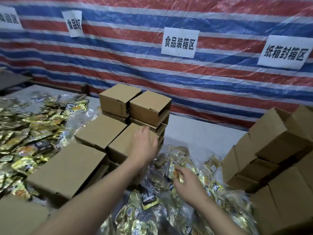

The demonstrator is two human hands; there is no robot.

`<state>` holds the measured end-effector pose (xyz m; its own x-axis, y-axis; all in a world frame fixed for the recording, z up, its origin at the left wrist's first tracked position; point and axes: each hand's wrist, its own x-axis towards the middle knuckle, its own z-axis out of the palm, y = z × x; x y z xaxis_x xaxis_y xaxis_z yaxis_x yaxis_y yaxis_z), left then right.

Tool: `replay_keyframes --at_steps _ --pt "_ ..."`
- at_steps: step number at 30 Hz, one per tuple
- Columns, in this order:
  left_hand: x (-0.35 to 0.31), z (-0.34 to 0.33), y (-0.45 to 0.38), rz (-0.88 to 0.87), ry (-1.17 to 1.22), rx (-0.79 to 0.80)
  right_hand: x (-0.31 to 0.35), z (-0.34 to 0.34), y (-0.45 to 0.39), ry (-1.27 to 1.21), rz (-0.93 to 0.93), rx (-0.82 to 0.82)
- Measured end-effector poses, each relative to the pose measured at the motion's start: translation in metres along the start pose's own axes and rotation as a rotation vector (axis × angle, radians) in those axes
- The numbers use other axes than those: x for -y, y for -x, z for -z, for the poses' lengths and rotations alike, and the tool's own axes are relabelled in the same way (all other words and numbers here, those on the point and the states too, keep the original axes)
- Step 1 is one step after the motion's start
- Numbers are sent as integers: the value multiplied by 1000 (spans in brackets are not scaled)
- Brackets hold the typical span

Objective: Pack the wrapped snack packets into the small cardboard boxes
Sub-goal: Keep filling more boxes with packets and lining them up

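My left hand (144, 146) rests flat, fingers relaxed, on the top of a closed small cardboard box (130, 145), part of a row of closed boxes running from that hand back toward my body on the left. My right hand (186, 182) is down in the pile of gold-wrapped snack packets (169, 200) right under and in front of it, fingers curled and pinching one small orange-gold packet (179, 177); motion blur, so grip detail is soft. Packets here sit in loose clear plastic. A second, bigger spread of packets (25, 133) lies on the tabletop (199, 133) far left of my left hand. Beyond the left hand there is a taller stack of boxes (135, 106). To the right of my right hand is a heap of cardboard boxes (271, 150), some with flaps open.

Likely step: picking a packet while steadying or placing a filled box.

Risks:
- Pinch looks light and the foil is slick, so the packet could slip back into the pile.
- Loose plastic around the pile may snag my fingers and drag extra packets along.
- Pressing off-centre on the box may shove it into the neighbouring stack and tip it.
- The right-side heap leans; a bump from my right forearm could topple it.
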<state>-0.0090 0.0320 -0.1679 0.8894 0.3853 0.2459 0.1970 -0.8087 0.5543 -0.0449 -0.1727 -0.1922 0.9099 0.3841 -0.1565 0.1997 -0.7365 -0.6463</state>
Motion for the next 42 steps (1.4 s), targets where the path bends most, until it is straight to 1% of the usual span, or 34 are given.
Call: replay_keyframes --at_steps 3,5,8,11,14,16,19,22,23,25,26,27,29,32,34,37,40,42 --pt "-15 1 -73 -35 -196 -5 21 18 -17 71 56 3" --pt "-23 -4 -113 -55 -321 16 30 35 -28 106 78 -25" --pt "-24 -17 -153 -53 -418 95 38 64 -42 143 91 -92" --pt "-19 -39 -170 -12 -504 191 36 91 -51 168 73 -147" --pt "-26 -51 -178 26 -472 196 31 112 -59 197 58 -182" --pt "-37 -46 -179 -11 -451 170 31 122 -64 215 61 -196" --pt "-57 -17 -172 -70 -359 137 33 139 -73 220 70 -217" --pt "-82 28 -154 -187 -131 44 43 166 -82 183 99 -311" --pt "-90 43 -145 -244 -67 41 48 176 -84 160 114 -360" --pt "-104 68 -123 -319 32 110 58 198 -85 126 152 -442" --pt "-110 77 -111 -327 86 161 62 208 -84 140 183 -452" --pt "-115 82 -99 -327 144 209 63 216 -81 187 212 -432" --pt "-122 85 -74 -323 259 303 57 226 -68 340 237 -334" --pt "-118 57 -30 -315 316 450 22 209 -31 514 180 -230" --pt "-107 25 9 -272 337 570 -14 181 2 559 141 -176" --pt "-89 -27 74 -173 394 724 -69 132 49 553 42 -89" --pt "-70 -69 133 -101 394 828 -118 84 90 537 -51 -24" --pt "-60 -90 161 -80 387 863 -142 57 113 505 -114 -8"
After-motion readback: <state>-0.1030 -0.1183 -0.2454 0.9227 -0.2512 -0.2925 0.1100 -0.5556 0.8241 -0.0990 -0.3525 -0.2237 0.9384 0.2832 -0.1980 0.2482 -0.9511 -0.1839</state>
